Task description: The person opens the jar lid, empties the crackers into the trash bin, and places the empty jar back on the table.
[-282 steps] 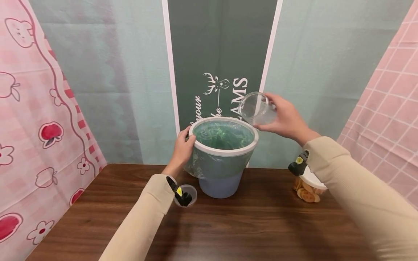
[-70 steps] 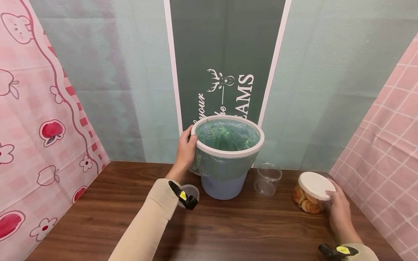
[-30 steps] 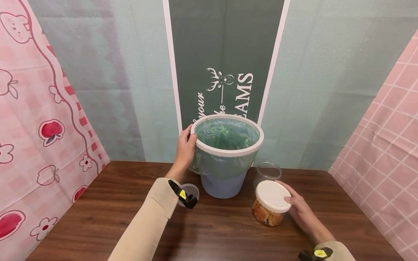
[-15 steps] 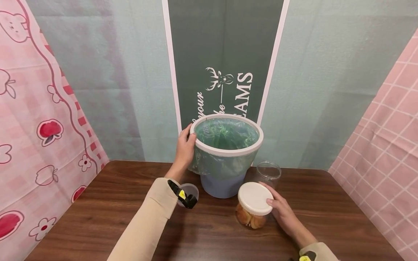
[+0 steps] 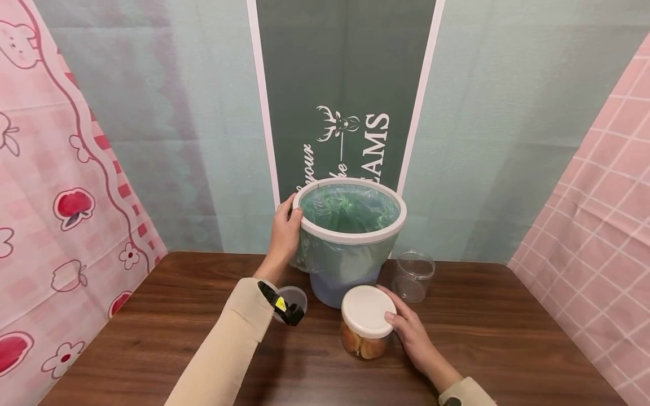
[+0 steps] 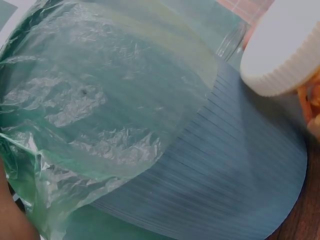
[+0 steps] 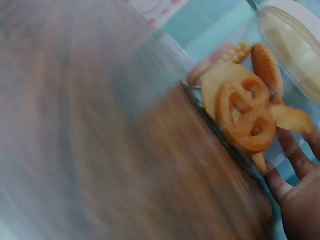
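Cookie jar in my right hand — thumb by the edge of its white lid, fingers clamped round its side — and it's just in front of the bin, on my side of it. Whether its base touches the table, I can't tell. Through the clear wall I've got golden baked pieces, a pretzel-shaped one facing my right wrist. Left hand, meanwhile, pinches the bin's white rim on its left side, thumb near, fingers beyond. Green liner fills the bin's mouth and drapes over its upper wall, ribbed blue below. Close to the bin's right, a clear tub stands upright; by its left foot, a small clear dish, partly hidden by my wrist camera. Behind the bin hangs a dark green panel — white lettering, deer's head — and well off either side, pink cloth.
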A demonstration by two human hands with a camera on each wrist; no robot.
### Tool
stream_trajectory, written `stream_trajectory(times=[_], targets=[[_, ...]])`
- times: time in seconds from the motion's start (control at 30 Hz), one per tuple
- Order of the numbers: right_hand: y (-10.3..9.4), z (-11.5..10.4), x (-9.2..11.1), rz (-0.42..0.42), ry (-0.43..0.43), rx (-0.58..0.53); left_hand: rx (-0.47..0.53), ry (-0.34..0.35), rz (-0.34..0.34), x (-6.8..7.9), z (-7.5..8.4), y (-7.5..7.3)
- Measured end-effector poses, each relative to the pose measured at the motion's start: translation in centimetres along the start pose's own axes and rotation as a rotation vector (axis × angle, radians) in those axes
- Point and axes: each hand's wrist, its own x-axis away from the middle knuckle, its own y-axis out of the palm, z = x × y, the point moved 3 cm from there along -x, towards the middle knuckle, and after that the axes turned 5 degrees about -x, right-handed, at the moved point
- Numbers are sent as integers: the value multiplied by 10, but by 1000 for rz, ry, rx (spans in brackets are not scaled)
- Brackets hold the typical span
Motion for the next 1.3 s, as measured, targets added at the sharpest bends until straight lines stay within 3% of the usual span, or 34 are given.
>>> stream_trajectory(times=[0.13, 0.27, 0.57, 0.83, 1.13, 1.3], targets=[[11, 1, 2, 81, 34, 96, -6, -4, -5, 0, -1, 0], [19, 0, 4, 101, 32, 124, -11, -6, -8, 0, -1, 0], [22, 2, 6, 23, -23, 38, -96, 12, -8, -1, 3, -8], [21, 7, 4, -30, -64, 4, -115, 66, -23, 12, 2, -26], [22, 6, 3, -18, -30, 121, -182, 238, 13, 45, 6, -40], [24, 7, 3, -15, -2, 182, -206, 407, 106, 72, 7, -43]])
